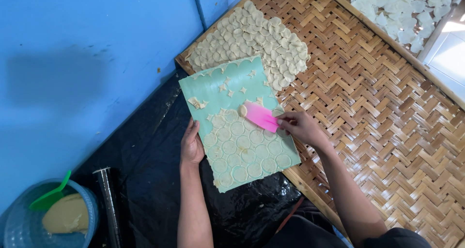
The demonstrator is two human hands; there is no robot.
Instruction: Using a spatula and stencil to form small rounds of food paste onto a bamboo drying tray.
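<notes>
Two hands on job: left hand (192, 146) flat, pinning green mat (218, 86) of cut dough rounds (244, 153); right hand (300, 127) pinching pink scraper (260, 116), edge under one round. Mat straddling woven bamboo tray (368, 103).

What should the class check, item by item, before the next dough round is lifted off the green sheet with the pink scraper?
1. Right hand grips flat pink plastic scraper: ok.
2. Left hand steadies pale green rectangular sheet at its edge: ok.
3. Scraper edge touches a small round dough disc: ok.
4. Cut rounds remain on the sheet: ok.
5. Free space on woven bamboo tray beside the pile of pale dough rounds: ok.
6. Round fully loosened underneath: cannot tell.
</notes>
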